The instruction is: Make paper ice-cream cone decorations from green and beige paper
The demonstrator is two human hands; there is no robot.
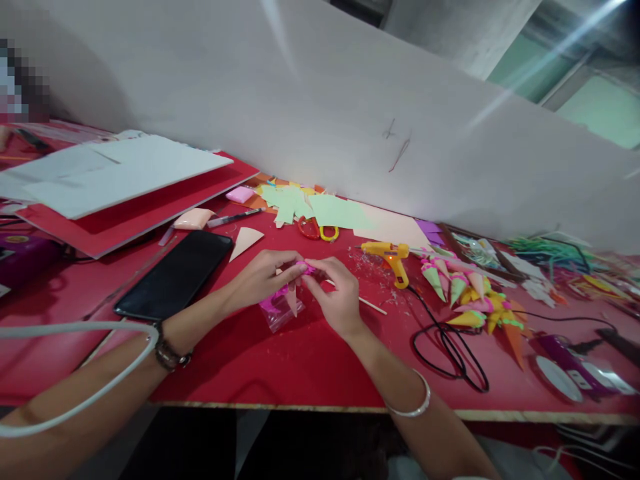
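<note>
My left hand [267, 277] is closed in a pinch, fingertips on a small peach paper cone [293, 301] that points downward. Bright pink, clay-like material [307, 268] shows between both hands at the cone's upper end. My right hand [339, 293] pinches this pink material with thumb and forefinger. Fingers partly cover the cone's top. Just below the left hand lies a clear plastic bag [280, 317] with more pink material in it. A thin white stick [373, 306] rests on the table beside my right hand.
A yellow glue gun [389, 257] with a looped black cord [450, 353] lies right of my hands, near a pile of decorated paper cones [475, 297]. Scissors [329, 233] and green paper [335, 211] are behind. A black phone [175, 275] and stacked boards [115, 170] are left.
</note>
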